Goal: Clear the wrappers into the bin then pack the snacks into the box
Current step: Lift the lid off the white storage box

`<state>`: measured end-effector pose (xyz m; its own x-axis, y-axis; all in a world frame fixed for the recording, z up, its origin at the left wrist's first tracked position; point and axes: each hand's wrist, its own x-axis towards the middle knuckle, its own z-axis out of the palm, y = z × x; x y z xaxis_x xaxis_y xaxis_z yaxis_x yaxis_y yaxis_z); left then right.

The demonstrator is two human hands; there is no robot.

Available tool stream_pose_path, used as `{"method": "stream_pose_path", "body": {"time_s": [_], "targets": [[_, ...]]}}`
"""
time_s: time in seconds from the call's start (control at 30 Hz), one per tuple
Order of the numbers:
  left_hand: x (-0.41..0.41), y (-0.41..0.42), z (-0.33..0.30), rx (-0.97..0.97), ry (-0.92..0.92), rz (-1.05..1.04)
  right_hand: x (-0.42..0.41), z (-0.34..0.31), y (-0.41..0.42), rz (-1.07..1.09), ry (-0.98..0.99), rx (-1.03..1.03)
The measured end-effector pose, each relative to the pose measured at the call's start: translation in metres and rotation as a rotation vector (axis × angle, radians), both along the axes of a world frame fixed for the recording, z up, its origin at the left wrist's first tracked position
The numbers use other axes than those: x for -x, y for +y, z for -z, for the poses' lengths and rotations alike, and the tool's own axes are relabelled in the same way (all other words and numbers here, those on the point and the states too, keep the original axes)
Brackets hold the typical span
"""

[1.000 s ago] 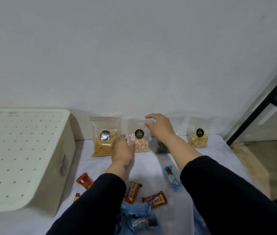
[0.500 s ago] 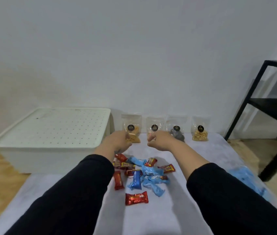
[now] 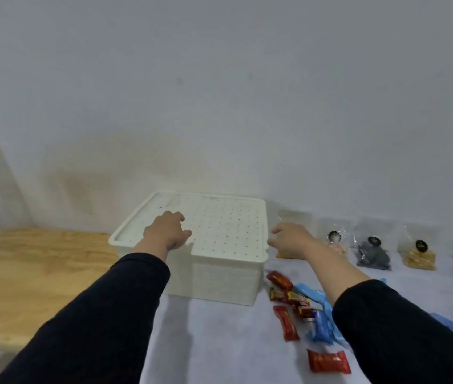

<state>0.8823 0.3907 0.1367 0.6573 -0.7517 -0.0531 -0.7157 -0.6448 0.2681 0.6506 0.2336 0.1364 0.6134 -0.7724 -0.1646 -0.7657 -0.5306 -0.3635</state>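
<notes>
Both hands now off the snack bags, at the box point(image 3: 221, 270), frame centre on the bench point(image 3: 219, 342). Left hand point(image 3: 166, 234) rests open on the lid point(image 3: 219, 228); right hand point(image 3: 289, 239), fingers relaxed, at lid's right edge. Wrappers point(image 3: 303, 314) lie lower right.

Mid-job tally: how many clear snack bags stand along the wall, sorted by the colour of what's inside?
Orange-filled bag: 1 (partly behind the right hand)
Pink-filled bag: 1
Dark-filled bag: 1
Yellow-filled bag: 1
Total: 4
</notes>
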Motion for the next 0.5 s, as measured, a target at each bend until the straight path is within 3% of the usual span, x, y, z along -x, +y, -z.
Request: {"method": "stream_pose_path", "body": {"time_s": [0.27, 0.5], "targets": [[-0.136, 0.003, 0.023, -0.161, -0.014, -0.021, -0.072, 0.035, -0.032, 0.187, 0.02, -0.003], [-0.202, -0.029, 0.041, -0.221, 0.141, 0.064, -0.107, 0.042, -0.038, 0.349, 0.037, 0.032]]}}
